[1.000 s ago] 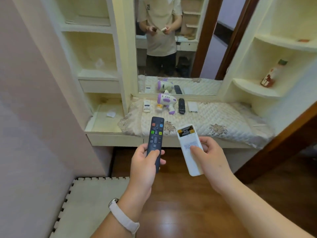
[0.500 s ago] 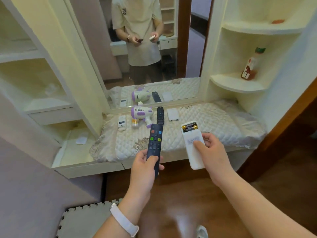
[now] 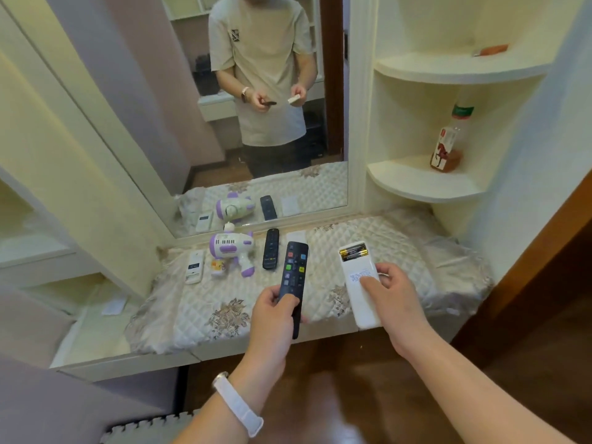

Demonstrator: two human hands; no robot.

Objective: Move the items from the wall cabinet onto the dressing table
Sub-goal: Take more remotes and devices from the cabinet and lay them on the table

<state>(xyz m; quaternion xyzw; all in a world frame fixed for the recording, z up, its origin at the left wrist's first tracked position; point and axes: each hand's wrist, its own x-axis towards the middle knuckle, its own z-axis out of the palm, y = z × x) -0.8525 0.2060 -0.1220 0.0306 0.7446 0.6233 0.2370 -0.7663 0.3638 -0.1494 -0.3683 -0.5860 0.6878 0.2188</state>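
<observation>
My left hand [image 3: 274,310] grips a black remote [image 3: 293,277] with coloured buttons, held over the front of the dressing table [image 3: 320,339]. My right hand [image 3: 389,294] holds a white remote [image 3: 358,285] back side up, its battery bay open with batteries showing. On the table's quilted cover [image 3: 205,302] lie a small white remote [image 3: 194,267], a white and purple toy gun [image 3: 234,251], a second black remote [image 3: 270,253] and a white flat item [image 3: 296,236] partly hidden behind the held remote.
A mirror [image 3: 160,107] backs the table and reflects a person holding both remotes. Corner shelves [image 3: 423,184] on the right carry a bottle [image 3: 448,142] and a small red item [image 3: 491,49]. Open shelves [image 3: 38,251] stand on the left; a foam mat [image 3: 144,431] covers the floor.
The view has come closer to the dressing table. Both hands have carried their remotes forward, from in front of the table edge to above the quilted cover.
</observation>
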